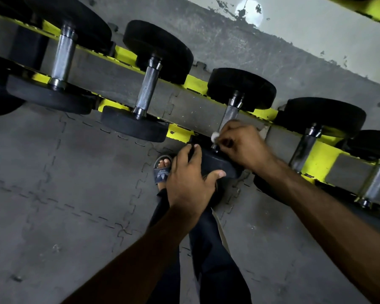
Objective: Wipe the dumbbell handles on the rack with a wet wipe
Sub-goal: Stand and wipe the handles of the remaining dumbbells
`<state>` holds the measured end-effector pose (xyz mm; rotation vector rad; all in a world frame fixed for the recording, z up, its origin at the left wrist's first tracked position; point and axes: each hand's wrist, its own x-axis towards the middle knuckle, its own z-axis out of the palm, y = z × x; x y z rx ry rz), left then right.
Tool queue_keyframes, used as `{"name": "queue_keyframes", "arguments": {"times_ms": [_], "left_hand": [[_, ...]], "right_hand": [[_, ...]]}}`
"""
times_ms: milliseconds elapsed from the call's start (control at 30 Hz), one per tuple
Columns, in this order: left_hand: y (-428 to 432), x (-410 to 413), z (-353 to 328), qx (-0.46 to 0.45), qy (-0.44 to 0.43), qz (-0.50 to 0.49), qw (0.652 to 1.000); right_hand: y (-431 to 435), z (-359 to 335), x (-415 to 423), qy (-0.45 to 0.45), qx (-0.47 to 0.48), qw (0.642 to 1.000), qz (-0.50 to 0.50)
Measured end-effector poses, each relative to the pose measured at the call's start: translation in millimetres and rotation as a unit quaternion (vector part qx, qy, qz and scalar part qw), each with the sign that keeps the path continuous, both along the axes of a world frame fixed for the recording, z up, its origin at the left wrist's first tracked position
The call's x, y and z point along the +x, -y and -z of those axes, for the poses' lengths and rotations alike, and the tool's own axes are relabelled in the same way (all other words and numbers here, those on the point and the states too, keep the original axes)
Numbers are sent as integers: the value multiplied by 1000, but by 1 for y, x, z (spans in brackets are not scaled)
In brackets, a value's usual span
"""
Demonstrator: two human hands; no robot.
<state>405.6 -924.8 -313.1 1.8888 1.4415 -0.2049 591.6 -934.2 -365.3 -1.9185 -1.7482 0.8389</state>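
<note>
head view | steep downward, rolled | close above rack, floor

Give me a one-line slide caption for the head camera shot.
Right hand presses a white wipe to a dumbbell handle on the yellow rack; left hand grips the near weight.

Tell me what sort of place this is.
Most likely a gym's weights area: a row of black dumbbells with knurled steel handles sits on a yellow rack, above interlocking floor mats. The right hand holds a wet wipe against one handle.
</note>
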Motion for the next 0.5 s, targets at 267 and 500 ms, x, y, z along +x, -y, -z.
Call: {"name": "queue_keyframes", "arguments": {"times_ms": [267, 500], "left_hand": [[-7, -8, 4, 39, 20, 28, 999], [-19, -7, 3, 23, 7, 38, 999]], "right_hand": [[-9, -6, 5, 45, -5, 999, -6], [-4, -7, 7, 21, -29, 999, -6]]}}
